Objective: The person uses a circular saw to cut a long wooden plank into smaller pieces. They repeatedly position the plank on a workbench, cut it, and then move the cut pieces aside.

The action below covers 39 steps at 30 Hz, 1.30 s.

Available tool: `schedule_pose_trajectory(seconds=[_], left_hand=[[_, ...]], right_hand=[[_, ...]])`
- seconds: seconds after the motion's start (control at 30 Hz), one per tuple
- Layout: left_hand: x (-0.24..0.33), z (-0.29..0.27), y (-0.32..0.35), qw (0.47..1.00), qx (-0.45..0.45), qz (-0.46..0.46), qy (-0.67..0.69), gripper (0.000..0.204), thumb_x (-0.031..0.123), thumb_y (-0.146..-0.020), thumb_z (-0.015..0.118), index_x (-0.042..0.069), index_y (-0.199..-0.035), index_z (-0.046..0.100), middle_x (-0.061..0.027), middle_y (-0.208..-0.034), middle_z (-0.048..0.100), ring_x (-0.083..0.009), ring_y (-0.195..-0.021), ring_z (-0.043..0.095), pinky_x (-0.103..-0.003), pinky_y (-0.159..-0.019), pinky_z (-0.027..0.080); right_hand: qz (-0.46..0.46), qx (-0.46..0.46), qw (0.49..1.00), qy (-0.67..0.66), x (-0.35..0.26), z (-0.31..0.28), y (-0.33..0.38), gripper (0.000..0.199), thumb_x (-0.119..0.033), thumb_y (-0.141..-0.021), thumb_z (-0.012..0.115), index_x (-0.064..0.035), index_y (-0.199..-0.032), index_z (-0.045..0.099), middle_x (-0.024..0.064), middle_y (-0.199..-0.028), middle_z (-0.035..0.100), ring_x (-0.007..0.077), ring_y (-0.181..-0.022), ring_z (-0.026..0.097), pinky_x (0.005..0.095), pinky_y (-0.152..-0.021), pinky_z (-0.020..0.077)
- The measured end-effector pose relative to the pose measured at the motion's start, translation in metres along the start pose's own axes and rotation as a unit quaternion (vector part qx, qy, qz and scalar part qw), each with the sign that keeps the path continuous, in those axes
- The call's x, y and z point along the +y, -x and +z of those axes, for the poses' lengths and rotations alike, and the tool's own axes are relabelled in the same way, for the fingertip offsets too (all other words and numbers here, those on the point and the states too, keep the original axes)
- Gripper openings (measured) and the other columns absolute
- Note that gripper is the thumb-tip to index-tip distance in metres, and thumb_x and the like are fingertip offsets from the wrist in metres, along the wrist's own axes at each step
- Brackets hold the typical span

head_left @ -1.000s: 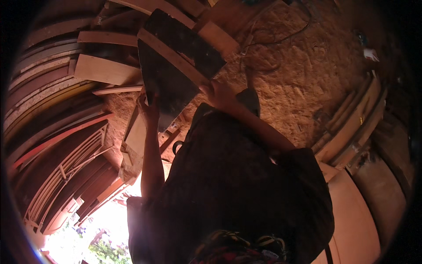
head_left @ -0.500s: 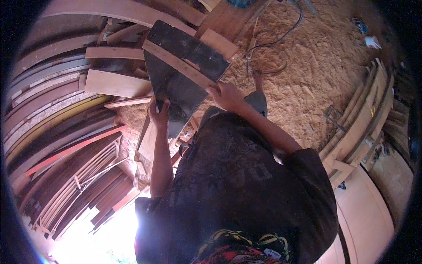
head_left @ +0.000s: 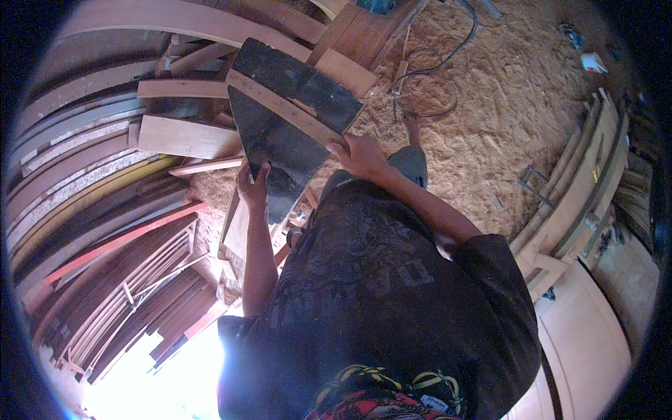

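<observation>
Beside the stacked boards [head_left: 77, 189], as seen from the head, 1 smooth, angular dark panel [head_left: 264, 133] sits between the 2 hands: the left hand [head_left: 253, 187] clamps its edge, the right hand [head_left: 360, 155] grips the straight wooden strip [head_left: 287, 108] lying across it. I'd judge this a steadying step, the next move calling for an even grip; crumbly tan shavings [head_left: 490, 115] spread beyond.

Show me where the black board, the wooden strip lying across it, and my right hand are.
Black board [head_left: 276, 134]: head view, on its dark face, below the strip.
Wooden strip [head_left: 288, 108]: head view, about halfway along its length.
Right hand [head_left: 362, 155]: head view, on the back of the hand.
</observation>
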<state>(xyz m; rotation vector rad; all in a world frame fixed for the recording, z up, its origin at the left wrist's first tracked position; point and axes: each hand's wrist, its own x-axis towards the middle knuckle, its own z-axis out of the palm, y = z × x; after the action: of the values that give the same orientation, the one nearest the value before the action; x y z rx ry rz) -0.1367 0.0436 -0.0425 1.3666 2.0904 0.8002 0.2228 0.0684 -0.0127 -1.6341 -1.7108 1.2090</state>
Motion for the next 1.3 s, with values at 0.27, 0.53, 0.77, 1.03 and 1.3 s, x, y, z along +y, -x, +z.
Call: schedule_pose_trajectory(seconds=[0.27,0.53,0.77,1.03,1.3], left_hand=[[0.009,-0.002,0.001,0.995,-0.046,-0.025,0.088,0.059,0.03,-0.081,0.091,0.002,-0.128,0.069,-0.0144,-0.124,0.069,-0.0268,-0.113,0.065,-0.041,-0.102,0.048],[0.012,0.001,0.001,1.0,-0.002,0.03,-0.005,0.059,0.025,-0.08,0.092,0.002,-0.129,0.068,-0.0131,-0.121,0.069,-0.025,-0.112,0.064,-0.039,-0.101,0.048],[0.001,0.002,0.0,0.996,-0.012,-0.013,0.084,0.058,0.023,-0.081,0.092,0.0,-0.128,0.068,-0.0124,-0.123,0.069,-0.025,-0.113,0.064,-0.04,-0.103,0.047],[0.015,0.002,-0.001,0.999,-0.005,0.002,0.048,0.056,0.024,-0.084,0.09,-0.003,-0.127,0.066,-0.0126,-0.121,0.07,-0.0234,-0.114,0.064,-0.038,-0.104,0.047],[0.009,0.0,0.0,0.996,-0.035,-0.03,0.08,0.057,0.022,-0.086,0.088,-0.001,-0.132,0.065,-0.011,-0.126,0.069,-0.0228,-0.119,0.062,-0.039,-0.108,0.045]], right_hand=[[0.009,0.005,0.999,-0.035,-0.007,-0.003,0.002,0.057,-0.052,-0.099,0.064,0.0048,-0.093,0.07,0.0289,-0.081,0.07,0.0496,-0.08,0.069,0.056,-0.075,0.0535],[-0.022,0.017,0.999,-0.036,0.012,0.009,-0.004,0.055,-0.049,-0.098,0.066,0.0054,-0.091,0.071,0.0287,-0.08,0.07,0.0483,-0.079,0.07,0.0538,-0.074,0.0542],[0.043,-0.057,0.994,-0.083,-0.006,-0.008,-0.003,0.054,-0.048,-0.099,0.066,0.005,-0.087,0.071,0.0264,-0.075,0.07,0.0448,-0.077,0.072,0.0515,-0.071,0.0553],[0.029,0.001,0.999,-0.023,0.005,0.009,-0.007,0.056,-0.052,-0.096,0.066,0.003,-0.087,0.073,0.0269,-0.078,0.071,0.0449,-0.08,0.072,0.0541,-0.075,0.0553],[0.06,-0.074,0.994,-0.055,-0.008,-0.003,-0.005,0.058,-0.054,-0.098,0.063,0.0026,-0.103,0.073,0.0292,-0.092,0.072,0.0458,-0.091,0.072,0.0557,-0.083,0.0544]])
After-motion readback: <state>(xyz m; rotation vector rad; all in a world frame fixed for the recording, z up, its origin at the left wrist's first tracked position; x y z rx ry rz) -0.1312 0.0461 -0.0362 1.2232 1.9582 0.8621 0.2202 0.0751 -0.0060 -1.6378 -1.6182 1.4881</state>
